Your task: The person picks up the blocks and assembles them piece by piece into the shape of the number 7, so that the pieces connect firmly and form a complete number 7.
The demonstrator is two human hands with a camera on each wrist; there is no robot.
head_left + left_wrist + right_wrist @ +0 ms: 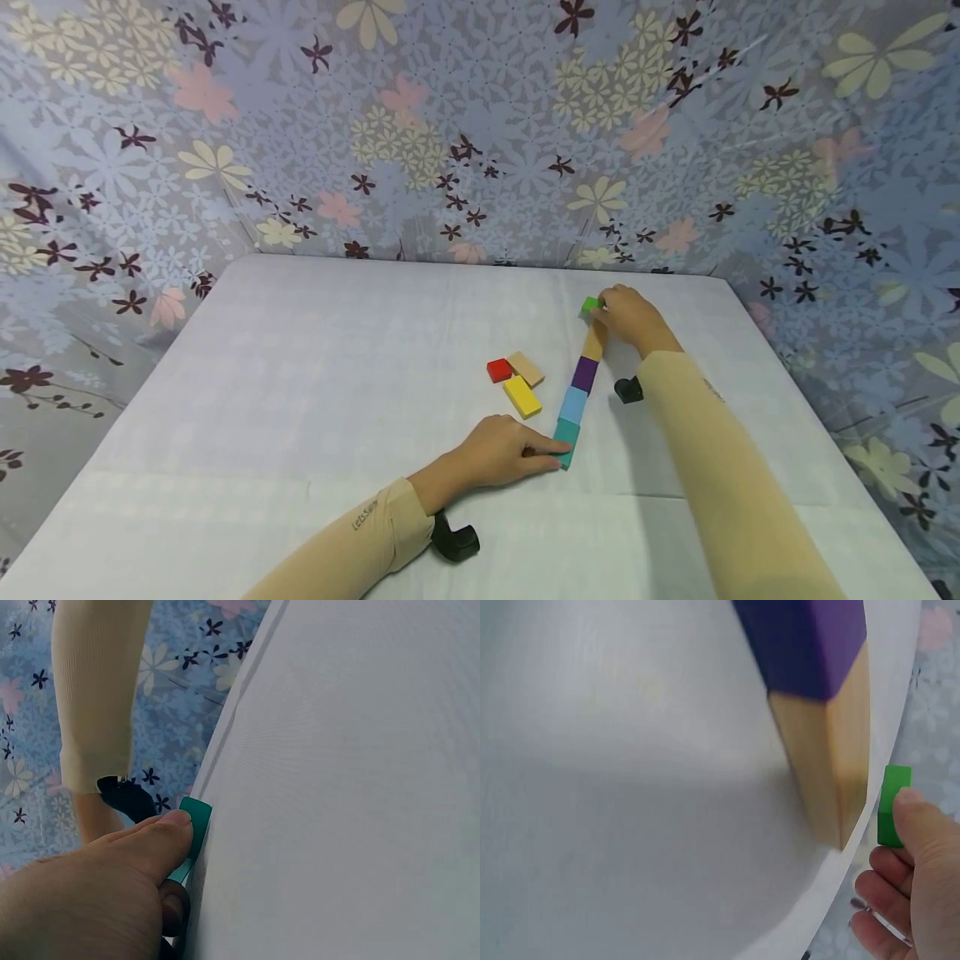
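Far forward — right hand (632,318) pinches green block (589,305).

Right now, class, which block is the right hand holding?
The green block: the only green one, pinched by the right hand and farthest from the left hand.

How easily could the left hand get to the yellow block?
Quite easily, it seems: the yellow block lies near the left hand with nothing between them, though that hand is touching the teal block.
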